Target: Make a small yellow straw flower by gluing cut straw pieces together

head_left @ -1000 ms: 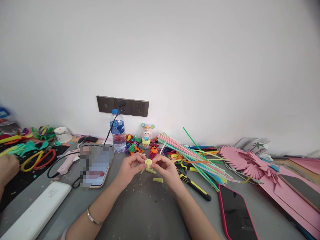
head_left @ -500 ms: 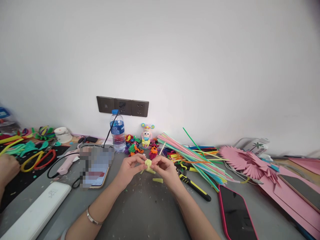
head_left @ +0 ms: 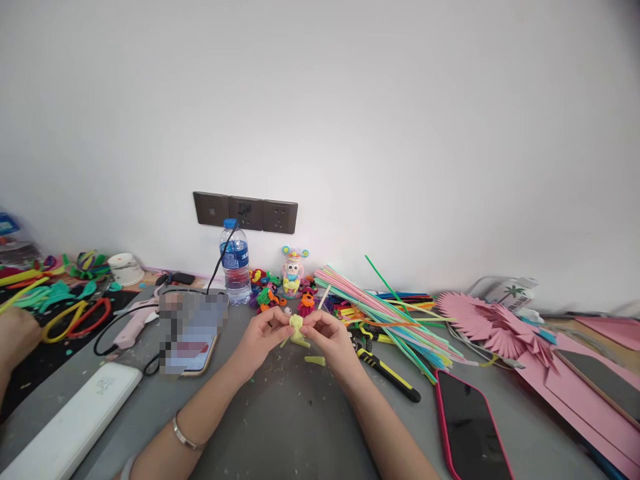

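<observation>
A small pale-yellow pipe-cleaner figure (head_left: pixel 297 329) is pinched between both hands just above the grey table (head_left: pixel 295 427). My left hand (head_left: pixel 265 337) grips it from the left with thumb and fingertips. From the other side, my right hand (head_left: pixel 330 337) pinches it the same way, and a pale thin stick (head_left: pixel 325 295) shows above that hand. Below the figure lies a short yellow piece (head_left: pixel 315 361). Just behind the hands stand an orange pipe-cleaner doll (head_left: pixel 307 302) and a pink figurine with big eyes (head_left: pixel 292 272).
To the right lie a bundle of pipe cleaners (head_left: pixel 380 310), black-yellow pliers (head_left: pixel 393 377), a red-cased phone (head_left: pixel 473 427) and pink folded paper (head_left: pixel 500 327). Leftward are a water bottle (head_left: pixel 236 270), a phone (head_left: pixel 197 340), a glue gun (head_left: pixel 135 330), a white power bank (head_left: pixel 80 420) and another person's hand (head_left: pixel 20 340).
The yellow figure has turned slightly between my fingers, and its top sits a little lower. Both hands keep nearly the same place and grip.
</observation>
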Motion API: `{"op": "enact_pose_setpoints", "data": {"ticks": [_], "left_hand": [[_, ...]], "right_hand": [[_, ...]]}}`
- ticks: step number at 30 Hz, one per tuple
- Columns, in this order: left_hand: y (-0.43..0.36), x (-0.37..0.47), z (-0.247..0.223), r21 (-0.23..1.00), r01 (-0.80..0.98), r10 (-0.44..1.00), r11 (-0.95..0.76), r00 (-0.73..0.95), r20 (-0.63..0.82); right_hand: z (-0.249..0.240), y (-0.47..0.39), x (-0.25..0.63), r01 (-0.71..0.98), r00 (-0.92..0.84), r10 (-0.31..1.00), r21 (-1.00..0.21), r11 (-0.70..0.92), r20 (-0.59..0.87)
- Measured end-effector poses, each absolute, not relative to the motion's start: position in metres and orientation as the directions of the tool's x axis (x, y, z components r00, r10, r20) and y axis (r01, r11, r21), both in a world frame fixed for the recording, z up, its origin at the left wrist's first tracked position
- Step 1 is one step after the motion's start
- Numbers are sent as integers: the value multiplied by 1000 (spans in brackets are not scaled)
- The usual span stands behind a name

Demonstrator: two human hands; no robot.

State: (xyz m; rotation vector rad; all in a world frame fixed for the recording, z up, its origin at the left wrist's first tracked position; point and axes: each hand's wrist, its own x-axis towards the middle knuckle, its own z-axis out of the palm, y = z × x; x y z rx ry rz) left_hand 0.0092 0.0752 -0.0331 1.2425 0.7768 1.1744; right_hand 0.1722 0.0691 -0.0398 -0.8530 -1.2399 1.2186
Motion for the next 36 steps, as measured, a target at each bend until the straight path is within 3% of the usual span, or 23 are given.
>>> {"op": "enact_pose_setpoints", "data": {"ticks": [11,21,36], "left_hand": [[75,10,-34,969,-227,957,-95,247,152],[74,7,-37,949,-315,923,6,367,116],[70,5,-28,937,-300,825,178,564,24]], "right_hand": [[-48,72,173,-140,-94,948,-947,289,304],[-39,68,175,-300,-271,928,-939,171,255],[-35,61,182,-281,-490,854,-959,34,174]]}}
